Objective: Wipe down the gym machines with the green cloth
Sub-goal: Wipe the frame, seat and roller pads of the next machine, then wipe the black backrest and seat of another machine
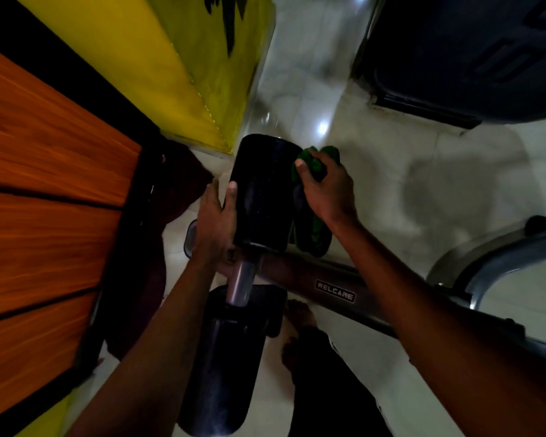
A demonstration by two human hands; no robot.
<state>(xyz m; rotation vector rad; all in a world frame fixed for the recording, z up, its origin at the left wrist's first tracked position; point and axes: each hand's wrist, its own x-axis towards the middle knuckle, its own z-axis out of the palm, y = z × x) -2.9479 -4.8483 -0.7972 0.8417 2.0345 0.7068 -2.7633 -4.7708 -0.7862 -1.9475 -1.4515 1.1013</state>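
two hands: left hand (215, 222) grips roller pad (262, 190) edge, right hand (328, 190) clutches green cloth (317, 236).

Right hand (327, 187) presses green cloth (316, 159) against black roller pad (262, 190).

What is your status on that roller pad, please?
Left grip holds roller pad steady. Right grip clutches green cloth against pad's right side. Nothing blocking the wipe.
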